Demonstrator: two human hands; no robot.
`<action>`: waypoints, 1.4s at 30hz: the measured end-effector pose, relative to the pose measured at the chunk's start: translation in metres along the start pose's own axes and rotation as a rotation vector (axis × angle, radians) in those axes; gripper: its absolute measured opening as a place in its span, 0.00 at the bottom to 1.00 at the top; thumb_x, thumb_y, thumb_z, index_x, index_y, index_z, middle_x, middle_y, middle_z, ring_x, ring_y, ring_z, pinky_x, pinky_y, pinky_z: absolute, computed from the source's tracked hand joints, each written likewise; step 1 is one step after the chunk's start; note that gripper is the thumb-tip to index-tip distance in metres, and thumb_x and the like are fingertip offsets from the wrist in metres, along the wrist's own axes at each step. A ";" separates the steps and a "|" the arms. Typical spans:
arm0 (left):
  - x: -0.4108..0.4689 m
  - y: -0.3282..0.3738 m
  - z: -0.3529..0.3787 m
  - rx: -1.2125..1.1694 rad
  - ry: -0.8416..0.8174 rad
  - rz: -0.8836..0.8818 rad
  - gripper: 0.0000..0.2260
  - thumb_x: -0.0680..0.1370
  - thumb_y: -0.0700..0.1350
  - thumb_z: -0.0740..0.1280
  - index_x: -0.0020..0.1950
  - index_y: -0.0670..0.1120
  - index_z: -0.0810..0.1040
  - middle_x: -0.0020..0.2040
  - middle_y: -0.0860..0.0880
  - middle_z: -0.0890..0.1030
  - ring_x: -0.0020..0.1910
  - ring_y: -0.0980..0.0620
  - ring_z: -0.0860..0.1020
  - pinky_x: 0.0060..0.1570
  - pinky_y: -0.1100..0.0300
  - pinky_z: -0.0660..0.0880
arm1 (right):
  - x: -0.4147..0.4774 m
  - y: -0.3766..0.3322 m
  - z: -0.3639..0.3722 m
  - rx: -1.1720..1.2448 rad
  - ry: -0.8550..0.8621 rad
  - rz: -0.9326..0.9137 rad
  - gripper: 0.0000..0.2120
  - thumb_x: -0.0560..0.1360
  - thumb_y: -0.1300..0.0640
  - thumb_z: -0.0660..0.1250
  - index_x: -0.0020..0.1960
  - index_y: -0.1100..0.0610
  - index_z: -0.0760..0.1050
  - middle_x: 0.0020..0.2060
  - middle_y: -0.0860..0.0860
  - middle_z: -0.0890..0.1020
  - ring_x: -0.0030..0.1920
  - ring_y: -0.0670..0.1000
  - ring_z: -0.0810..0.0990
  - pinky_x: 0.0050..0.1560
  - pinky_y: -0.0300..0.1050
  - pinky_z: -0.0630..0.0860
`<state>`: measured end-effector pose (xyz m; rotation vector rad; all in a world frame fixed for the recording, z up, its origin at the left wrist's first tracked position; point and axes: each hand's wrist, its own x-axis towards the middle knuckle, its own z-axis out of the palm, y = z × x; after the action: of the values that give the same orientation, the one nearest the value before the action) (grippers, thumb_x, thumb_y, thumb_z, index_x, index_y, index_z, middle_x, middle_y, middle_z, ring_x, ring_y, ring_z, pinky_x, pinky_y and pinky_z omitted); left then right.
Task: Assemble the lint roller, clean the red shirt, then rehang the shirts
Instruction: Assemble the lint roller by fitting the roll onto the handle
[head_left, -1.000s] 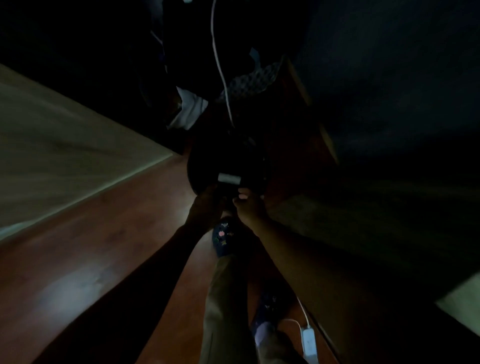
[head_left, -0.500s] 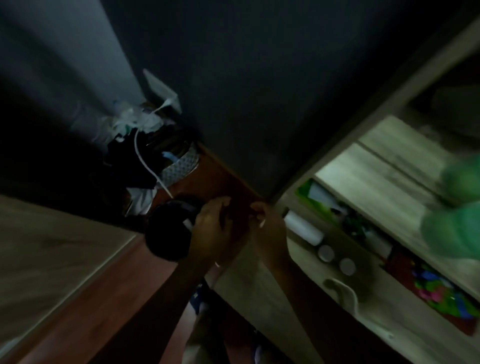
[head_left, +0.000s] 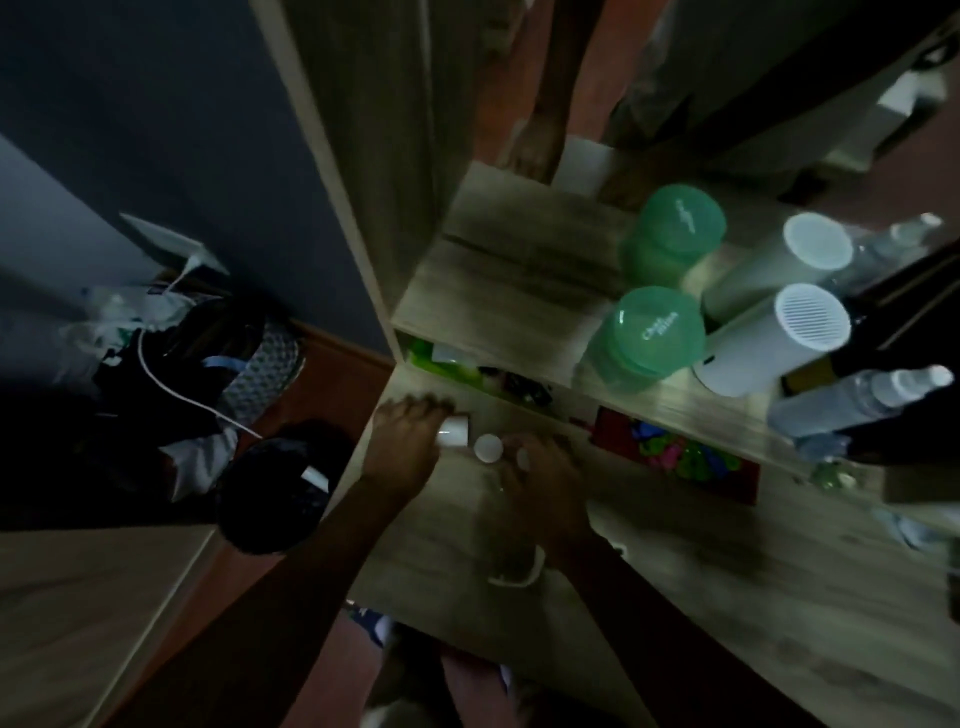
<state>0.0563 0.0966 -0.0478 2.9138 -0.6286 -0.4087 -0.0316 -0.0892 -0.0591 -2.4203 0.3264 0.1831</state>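
A white lint roll (head_left: 453, 431) lies on the pale wooden shelf (head_left: 447, 525), and my left hand (head_left: 410, 441) is curled over its left end. My right hand (head_left: 540, 480) rests palm down just right of it, beside a small white round cap (head_left: 488, 448). The fingers cover whatever lies beneath, so I cannot tell if they hold anything. A white looped lint roller handle (head_left: 514, 571) lies on the shelf under my right wrist. No shirt is in view. The scene is dark and blurred.
On the shelf above stand two green lidded jars (head_left: 649, 332), two white cylinders (head_left: 779, 332) and clear spray bottles (head_left: 857, 400). A colourful packet (head_left: 675, 452) sits at the back. A dark bag (head_left: 280, 493), clutter and a white cable (head_left: 171, 384) lie on the floor to the left.
My view has swung up from the floor to the shelf. Both hands left the dark bag; the left has closed over the white roll and the right has dropped beside the caps.
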 end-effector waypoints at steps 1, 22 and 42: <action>-0.003 0.004 0.000 0.019 -0.010 -0.045 0.25 0.62 0.43 0.78 0.59 0.51 0.82 0.52 0.46 0.84 0.50 0.41 0.82 0.49 0.47 0.75 | 0.004 0.001 0.003 0.018 -0.036 0.000 0.14 0.78 0.54 0.64 0.63 0.52 0.77 0.61 0.51 0.79 0.62 0.51 0.76 0.64 0.52 0.73; -0.100 0.049 -0.049 -0.429 0.211 -0.242 0.32 0.75 0.49 0.73 0.77 0.48 0.65 0.68 0.43 0.77 0.63 0.41 0.76 0.55 0.51 0.73 | 0.005 -0.046 -0.058 0.653 -0.150 -0.006 0.06 0.73 0.59 0.76 0.48 0.55 0.81 0.43 0.43 0.82 0.44 0.35 0.79 0.43 0.39 0.78; -0.120 0.079 -0.080 -0.413 0.302 -0.085 0.36 0.76 0.48 0.73 0.80 0.51 0.59 0.63 0.45 0.79 0.57 0.45 0.77 0.51 0.50 0.77 | -0.023 -0.052 -0.099 0.515 -0.279 -0.245 0.08 0.72 0.53 0.75 0.50 0.49 0.81 0.43 0.40 0.80 0.46 0.34 0.75 0.45 0.27 0.73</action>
<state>-0.0564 0.0816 0.0712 2.5373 -0.3299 -0.0862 -0.0341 -0.1108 0.0528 -1.8740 -0.0505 0.2842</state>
